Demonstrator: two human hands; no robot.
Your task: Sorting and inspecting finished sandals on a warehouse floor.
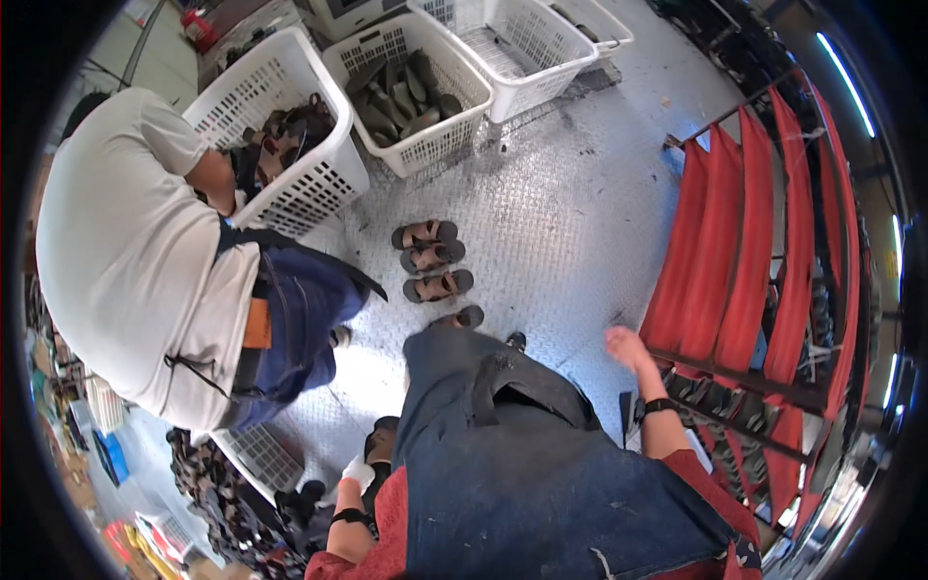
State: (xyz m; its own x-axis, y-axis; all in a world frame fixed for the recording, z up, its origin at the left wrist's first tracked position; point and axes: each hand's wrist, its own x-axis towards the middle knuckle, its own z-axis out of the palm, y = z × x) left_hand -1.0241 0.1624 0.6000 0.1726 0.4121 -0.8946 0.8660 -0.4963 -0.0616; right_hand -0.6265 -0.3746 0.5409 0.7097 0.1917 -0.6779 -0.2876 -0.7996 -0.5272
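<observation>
My left hand, in a white glove, is low beside my apron, its fingers closed on a brown and dark sandal; the apron hides part of it. My bare right hand is out to the right, near the red cloth rack, with nothing in it and its fingers apart. On the floor ahead of me brown sandals with dark soles lie in a column: a far one, one close behind it, a nearer one, and another partly covered by my apron.
A person in a white shirt bends at the left over a white basket of sandals. Beyond stand a basket of dark green soles and another white basket. A rack with red cloth strips stands right. Footwear is heaped lower left.
</observation>
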